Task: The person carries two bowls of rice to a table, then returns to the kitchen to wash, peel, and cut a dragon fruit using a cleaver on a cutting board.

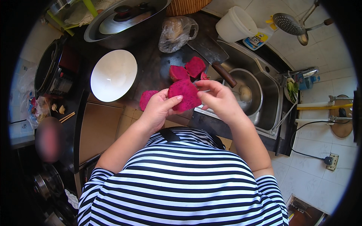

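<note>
A piece of red dragon fruit (185, 94) with dark seeds is gripped in my left hand (158, 106), its thumb lying on the cut face. My right hand (217, 97) is at the piece's right edge, thumb and fingers apart; whether the fingertips touch it I cannot tell. Just beyond, two more dragon fruit chunks (195, 67) and a small scrap of peel (204, 76) lie on the dark counter. Another chunk (147, 98) rests left of my left hand, partly hidden by it. A cleaver (208, 49) with a wooden handle lies beyond the chunks, its handle reaching over the sink.
A white bowl (114, 75) stands on the left of the counter. The steel sink (273, 113) on the right holds a metal basin (258, 96) with a ladle. Farther back are a plastic bag (176, 34), a large lidded pan (93, 29) and a white bucket (234, 24).
</note>
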Action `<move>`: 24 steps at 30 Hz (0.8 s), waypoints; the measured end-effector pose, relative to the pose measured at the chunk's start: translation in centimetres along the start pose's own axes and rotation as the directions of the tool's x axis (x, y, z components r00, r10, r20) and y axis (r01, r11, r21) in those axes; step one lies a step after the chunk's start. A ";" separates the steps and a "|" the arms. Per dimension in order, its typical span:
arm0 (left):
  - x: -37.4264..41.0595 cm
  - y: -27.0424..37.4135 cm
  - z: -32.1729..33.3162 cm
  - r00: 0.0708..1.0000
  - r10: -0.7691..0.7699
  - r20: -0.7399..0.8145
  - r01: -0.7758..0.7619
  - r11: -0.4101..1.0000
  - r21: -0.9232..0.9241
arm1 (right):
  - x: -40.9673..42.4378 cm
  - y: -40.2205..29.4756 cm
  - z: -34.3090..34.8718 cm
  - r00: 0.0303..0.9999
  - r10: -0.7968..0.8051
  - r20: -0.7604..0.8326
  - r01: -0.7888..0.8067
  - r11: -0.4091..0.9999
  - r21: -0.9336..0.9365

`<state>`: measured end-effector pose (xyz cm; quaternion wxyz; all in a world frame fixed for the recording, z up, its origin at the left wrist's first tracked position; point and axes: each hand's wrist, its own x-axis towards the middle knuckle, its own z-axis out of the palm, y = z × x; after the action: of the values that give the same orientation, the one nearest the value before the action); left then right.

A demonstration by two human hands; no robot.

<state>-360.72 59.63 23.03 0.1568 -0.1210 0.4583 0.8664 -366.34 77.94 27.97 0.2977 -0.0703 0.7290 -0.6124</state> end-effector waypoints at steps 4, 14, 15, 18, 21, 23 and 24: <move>-0.2 0.3 -0.2 0.999 -0.028 0.024 0.029 0.998 -0.054 | 0.3 0.4 -1.2 0.998 0.047 -0.031 -0.046 0.999 0.026; -0.7 0.8 0.2 0.999 0.052 -0.002 -0.052 0.994 0.095 | 0.3 1.8 -0.9 0.993 -0.099 -0.065 0.076 0.953 -0.294; -0.8 0.8 0.3 0.997 0.075 -0.002 -0.074 0.988 0.135 | 0.3 1.9 -0.8 0.990 -0.124 -0.065 0.098 0.948 -0.304; -1.1 1.0 0.8 0.990 0.139 0.009 -0.137 0.962 0.238 | -0.1 1.1 -0.2 0.980 -0.168 -0.109 0.106 0.898 -0.428; -1.3 1.2 0.9 0.988 0.154 0.024 -0.155 0.952 0.263 | -0.2 1.0 -0.1 0.974 -0.176 -0.142 0.092 0.882 -0.461; -1.3 1.4 0.9 0.993 0.114 0.023 -0.116 0.970 0.214 | -0.2 1.5 -0.1 0.973 -0.157 -0.167 0.082 0.919 -0.386; -1.2 1.3 0.7 0.993 0.112 0.026 -0.115 0.977 0.177 | -0.2 1.7 -0.1 0.973 -0.146 -0.178 0.077 0.935 -0.347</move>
<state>-360.13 59.33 24.87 0.1208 -0.0733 0.5388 0.8305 -365.79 78.49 26.49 0.1707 -0.0998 0.8442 -0.4983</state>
